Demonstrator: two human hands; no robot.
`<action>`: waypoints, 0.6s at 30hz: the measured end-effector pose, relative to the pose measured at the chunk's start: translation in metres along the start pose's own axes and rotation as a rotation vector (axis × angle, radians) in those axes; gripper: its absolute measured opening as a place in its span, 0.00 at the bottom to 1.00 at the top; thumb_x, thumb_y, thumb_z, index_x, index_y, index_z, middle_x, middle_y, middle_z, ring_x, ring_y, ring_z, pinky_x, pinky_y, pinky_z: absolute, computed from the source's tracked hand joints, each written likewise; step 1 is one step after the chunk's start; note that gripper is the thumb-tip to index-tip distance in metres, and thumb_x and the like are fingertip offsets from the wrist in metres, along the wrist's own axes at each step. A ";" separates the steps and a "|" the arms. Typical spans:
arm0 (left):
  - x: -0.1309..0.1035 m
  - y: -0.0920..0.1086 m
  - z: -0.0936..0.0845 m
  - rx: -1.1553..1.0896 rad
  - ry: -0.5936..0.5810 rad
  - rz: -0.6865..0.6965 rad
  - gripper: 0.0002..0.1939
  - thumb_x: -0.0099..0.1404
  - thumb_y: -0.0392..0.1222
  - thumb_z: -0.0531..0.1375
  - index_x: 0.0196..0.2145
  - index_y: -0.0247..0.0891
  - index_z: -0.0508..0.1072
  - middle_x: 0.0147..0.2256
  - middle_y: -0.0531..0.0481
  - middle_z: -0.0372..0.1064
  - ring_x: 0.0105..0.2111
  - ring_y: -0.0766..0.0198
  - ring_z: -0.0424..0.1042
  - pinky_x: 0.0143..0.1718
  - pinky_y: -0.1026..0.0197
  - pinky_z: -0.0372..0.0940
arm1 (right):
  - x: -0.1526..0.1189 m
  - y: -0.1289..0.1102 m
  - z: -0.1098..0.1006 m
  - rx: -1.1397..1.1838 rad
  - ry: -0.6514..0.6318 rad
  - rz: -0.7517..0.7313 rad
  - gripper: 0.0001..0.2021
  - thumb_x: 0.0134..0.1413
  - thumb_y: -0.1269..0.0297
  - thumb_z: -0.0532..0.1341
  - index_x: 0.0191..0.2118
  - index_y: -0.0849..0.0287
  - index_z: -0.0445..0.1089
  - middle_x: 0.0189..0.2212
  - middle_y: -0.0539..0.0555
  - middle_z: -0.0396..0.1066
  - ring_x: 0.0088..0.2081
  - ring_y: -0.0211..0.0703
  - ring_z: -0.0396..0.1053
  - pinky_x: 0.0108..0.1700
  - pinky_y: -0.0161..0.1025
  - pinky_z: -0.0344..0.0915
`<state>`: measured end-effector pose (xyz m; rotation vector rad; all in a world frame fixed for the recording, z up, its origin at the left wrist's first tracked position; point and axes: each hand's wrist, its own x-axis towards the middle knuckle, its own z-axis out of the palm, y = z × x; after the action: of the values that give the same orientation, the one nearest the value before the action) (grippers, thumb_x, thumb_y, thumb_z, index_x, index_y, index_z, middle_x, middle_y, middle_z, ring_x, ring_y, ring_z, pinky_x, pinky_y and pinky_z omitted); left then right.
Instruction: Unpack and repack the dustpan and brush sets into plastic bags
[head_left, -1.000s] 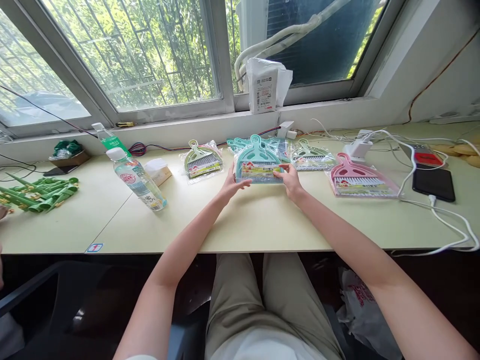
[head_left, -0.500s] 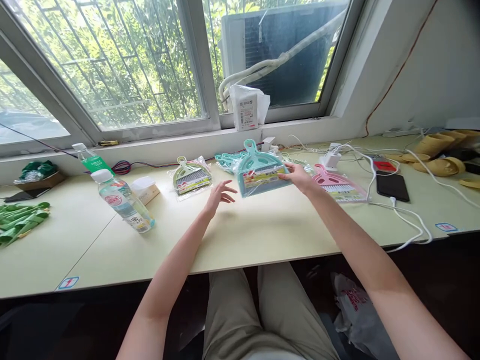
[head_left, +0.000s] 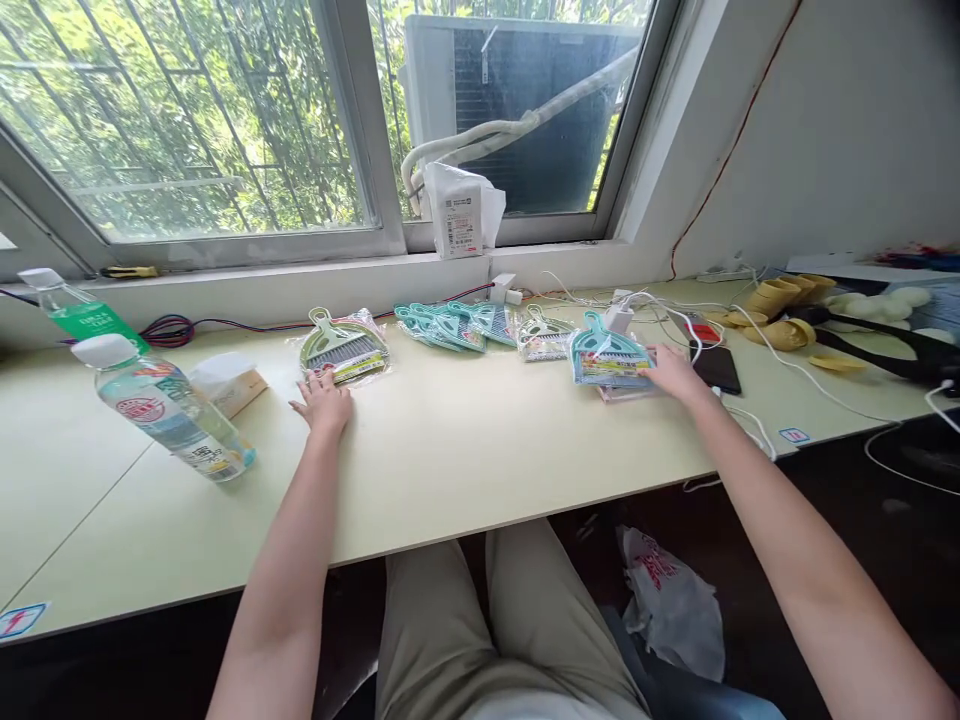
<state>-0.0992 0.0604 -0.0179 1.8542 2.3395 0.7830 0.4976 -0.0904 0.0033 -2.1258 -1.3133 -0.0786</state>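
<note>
Right fingers (head_left: 651,372) pinch teal dustpan (head_left: 609,364) | long axis fore-aft, handle (head_left: 593,322) away, leaning left | left fingers (head_left: 327,384) loosely spread

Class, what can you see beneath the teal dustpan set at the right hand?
A pink edge shows past the near side of the teal dustpan set; the rest is covered, so its full shape cannot be seen.

green dustpan sets (head_left: 341,347): 2 | teal sets (head_left: 611,362): several, count unclear | bottles (head_left: 169,415): 2 | tissue box (head_left: 244,393): 1 | hands (head_left: 328,402): 2
</note>
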 end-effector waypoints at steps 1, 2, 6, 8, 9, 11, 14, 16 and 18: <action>0.000 -0.001 0.001 0.015 -0.009 0.018 0.28 0.63 0.41 0.52 0.61 0.37 0.63 0.68 0.36 0.46 0.69 0.40 0.42 0.64 0.28 0.37 | -0.004 -0.011 0.002 -0.055 0.014 -0.016 0.21 0.46 0.70 0.64 0.49 0.65 0.72 0.50 0.72 0.71 0.54 0.66 0.67 0.53 0.62 0.62; -0.001 0.000 0.001 0.029 0.001 0.040 0.27 0.63 0.41 0.52 0.60 0.37 0.64 0.67 0.35 0.49 0.68 0.40 0.45 0.64 0.28 0.36 | -0.008 -0.024 0.003 -0.114 0.055 -0.058 0.23 0.48 0.70 0.62 0.53 0.65 0.69 0.54 0.73 0.67 0.57 0.67 0.64 0.54 0.62 0.61; -0.005 0.009 -0.006 0.033 0.062 0.092 0.19 0.68 0.42 0.49 0.51 0.35 0.71 0.55 0.34 0.68 0.59 0.44 0.63 0.64 0.32 0.39 | -0.029 -0.099 0.008 -0.046 0.201 -0.316 0.20 0.57 0.70 0.53 0.54 0.59 0.69 0.57 0.64 0.66 0.59 0.61 0.60 0.57 0.58 0.58; -0.007 0.014 -0.010 -0.007 0.088 0.028 0.17 0.69 0.44 0.49 0.45 0.35 0.72 0.50 0.34 0.71 0.54 0.46 0.68 0.64 0.37 0.45 | -0.043 -0.141 0.021 0.101 0.157 -0.473 0.18 0.59 0.71 0.52 0.51 0.55 0.71 0.54 0.60 0.69 0.58 0.57 0.62 0.59 0.56 0.57; -0.008 0.015 -0.011 -0.045 0.085 -0.022 0.15 0.68 0.44 0.50 0.45 0.35 0.72 0.47 0.34 0.72 0.52 0.47 0.70 0.62 0.40 0.51 | -0.051 -0.161 0.032 0.173 0.111 -0.543 0.17 0.58 0.71 0.53 0.49 0.54 0.72 0.52 0.59 0.71 0.57 0.57 0.63 0.59 0.56 0.57; -0.008 0.015 -0.014 -0.158 0.139 -0.130 0.18 0.64 0.42 0.57 0.51 0.35 0.67 0.52 0.33 0.68 0.53 0.49 0.70 0.56 0.48 0.60 | -0.070 -0.200 0.059 0.281 -0.029 -0.666 0.15 0.57 0.71 0.55 0.46 0.52 0.73 0.48 0.56 0.73 0.54 0.56 0.66 0.58 0.56 0.58; -0.004 0.006 -0.019 -0.324 0.150 -0.276 0.33 0.56 0.40 0.66 0.56 0.34 0.60 0.56 0.30 0.64 0.57 0.50 0.67 0.54 0.54 0.62 | -0.101 -0.247 0.102 0.325 -0.252 -0.808 0.14 0.56 0.72 0.55 0.44 0.52 0.73 0.47 0.56 0.74 0.52 0.57 0.68 0.56 0.57 0.60; 0.001 -0.003 -0.024 -0.467 0.062 -0.322 0.34 0.52 0.39 0.68 0.55 0.35 0.60 0.50 0.34 0.70 0.56 0.51 0.68 0.54 0.54 0.62 | -0.119 -0.269 0.124 0.291 -0.355 -0.900 0.14 0.57 0.72 0.53 0.44 0.52 0.73 0.48 0.57 0.74 0.53 0.58 0.67 0.54 0.57 0.60; 0.005 -0.010 -0.029 -0.646 -0.046 -0.324 0.34 0.49 0.35 0.68 0.53 0.37 0.61 0.43 0.39 0.74 0.53 0.52 0.71 0.50 0.54 0.65 | -0.130 -0.280 0.137 0.275 -0.414 -0.961 0.15 0.59 0.72 0.52 0.44 0.52 0.72 0.48 0.57 0.74 0.53 0.56 0.67 0.52 0.55 0.62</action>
<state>-0.1199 0.0532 0.0044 1.1800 1.9459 1.2345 0.1652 -0.0335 -0.0192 -1.1578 -2.3309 0.1468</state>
